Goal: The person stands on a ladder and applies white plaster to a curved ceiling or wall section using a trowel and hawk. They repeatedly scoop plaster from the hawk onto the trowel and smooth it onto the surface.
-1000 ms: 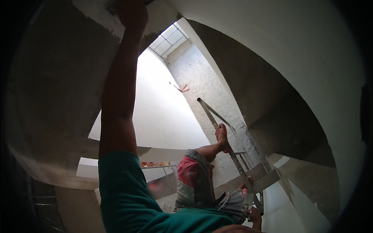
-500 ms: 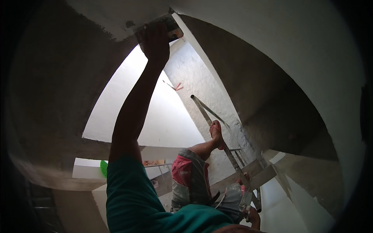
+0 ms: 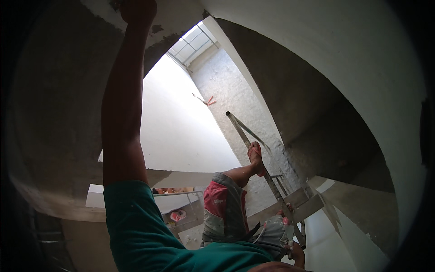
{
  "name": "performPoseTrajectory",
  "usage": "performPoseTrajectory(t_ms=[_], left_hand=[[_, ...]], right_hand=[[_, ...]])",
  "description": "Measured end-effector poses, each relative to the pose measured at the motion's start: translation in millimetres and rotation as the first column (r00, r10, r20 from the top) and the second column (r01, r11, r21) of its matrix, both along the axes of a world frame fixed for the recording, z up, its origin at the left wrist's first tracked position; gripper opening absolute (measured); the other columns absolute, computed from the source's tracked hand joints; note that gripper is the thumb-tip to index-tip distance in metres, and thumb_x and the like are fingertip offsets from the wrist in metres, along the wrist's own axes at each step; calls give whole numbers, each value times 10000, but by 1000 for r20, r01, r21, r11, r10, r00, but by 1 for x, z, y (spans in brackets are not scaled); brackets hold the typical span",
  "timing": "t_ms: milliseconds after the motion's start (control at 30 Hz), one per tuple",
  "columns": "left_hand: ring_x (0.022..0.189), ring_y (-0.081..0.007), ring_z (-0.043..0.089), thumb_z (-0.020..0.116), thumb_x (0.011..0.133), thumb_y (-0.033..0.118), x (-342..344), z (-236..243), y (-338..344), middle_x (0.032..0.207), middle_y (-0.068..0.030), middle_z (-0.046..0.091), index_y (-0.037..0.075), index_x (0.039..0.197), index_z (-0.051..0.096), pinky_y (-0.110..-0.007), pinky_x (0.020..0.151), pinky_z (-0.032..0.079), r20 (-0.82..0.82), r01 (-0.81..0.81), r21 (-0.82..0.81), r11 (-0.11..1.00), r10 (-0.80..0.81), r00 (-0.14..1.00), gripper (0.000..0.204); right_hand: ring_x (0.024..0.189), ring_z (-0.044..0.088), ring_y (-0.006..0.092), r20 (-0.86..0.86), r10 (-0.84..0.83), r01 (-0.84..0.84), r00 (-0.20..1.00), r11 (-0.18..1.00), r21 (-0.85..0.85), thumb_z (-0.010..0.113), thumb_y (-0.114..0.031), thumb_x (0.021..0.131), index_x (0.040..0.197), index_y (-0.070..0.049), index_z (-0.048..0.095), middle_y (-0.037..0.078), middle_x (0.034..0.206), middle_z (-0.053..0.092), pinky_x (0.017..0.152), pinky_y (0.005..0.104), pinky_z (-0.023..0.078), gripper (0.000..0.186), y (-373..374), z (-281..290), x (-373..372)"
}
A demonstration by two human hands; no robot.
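My left arm reaches up to the left, and my left hand (image 3: 138, 10) is closed at the top edge of the view, against the wall surface overhead. A small dark part of the plastering trowel (image 3: 116, 4) shows beside the fingers; the rest is hidden or out of view. Fresh pale plaster (image 3: 176, 12) lies next to the darker grey wall (image 3: 59, 86). Low at the right, beside my shorts, my right hand (image 3: 297, 253) is small and dim, its fingers closed round something smeared with plaster that I cannot make out.
My foot in a red flip-flop (image 3: 256, 158) rests on a metal scaffold pole (image 3: 236, 126). Planks (image 3: 308, 208) lie beneath me. An opening shows a bright white wall (image 3: 181, 122) and a metal railing (image 3: 192, 43). A red-and-white bundle (image 3: 177, 215) lies lower down.
My left hand has swept the trowel up and to the left along the wall, away from the opening's top corner. The railing behind it now shows. My right hand and foot stay about put.
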State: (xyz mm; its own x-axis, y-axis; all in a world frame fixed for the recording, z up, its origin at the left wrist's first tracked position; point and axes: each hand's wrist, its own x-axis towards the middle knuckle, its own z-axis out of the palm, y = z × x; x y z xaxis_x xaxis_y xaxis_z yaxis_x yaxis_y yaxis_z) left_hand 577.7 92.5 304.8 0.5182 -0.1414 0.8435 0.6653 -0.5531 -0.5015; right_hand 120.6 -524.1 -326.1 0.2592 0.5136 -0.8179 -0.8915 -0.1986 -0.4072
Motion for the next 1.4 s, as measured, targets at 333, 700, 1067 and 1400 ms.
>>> performPoseTrajectory(t_ms=[333, 700, 1067, 1400], left_hand=[[1154, -434, 499, 604, 802, 150, 17, -114, 43, 1289, -143, 531, 147, 1357, 430, -622, 958, 331, -109, 66, 167, 984, -48, 993, 582], [1196, -385, 477, 623, 793, 165, -54, -158, 10, 1248, -121, 543, 144, 1294, 496, -615, 1024, 294, -291, 134, 14, 991, -124, 949, 517], [1310, -382, 379, 471, 875, 87, 4, -10, 4, 1406, -63, 456, 71, 1359, 449, -557, 1107, 215, 41, 3, 12, 1000, -4, 999, 485], [1345, -366, 339, 403, 930, 82, 22, -49, 9, 1454, -64, 406, 74, 1400, 398, -537, 1117, 227, -26, -52, -111, 992, 49, 998, 470]], right_hand=[[515, 506, 134, -53, -12, 11, 999, 1000, -17, 656, -95, 815, 876, -46, 553, 24, 682, 548, 482, 304, 425, 129, -4, -5, -2], [515, 496, 127, -183, -137, 146, 973, 989, 35, 611, -87, 848, 893, -65, 546, 11, 676, 544, 460, 296, 402, 82, -6, -4, 0], [502, 474, 112, -56, 48, -50, 997, 998, -32, 620, -75, 834, 861, -84, 545, 4, 678, 534, 445, 279, 378, 81, 1, 15, 12], [510, 476, 114, -22, 100, -101, 995, 992, -79, 653, -122, 814, 909, -67, 573, -2, 693, 552, 444, 286, 376, 136, -3, 3, 2]])
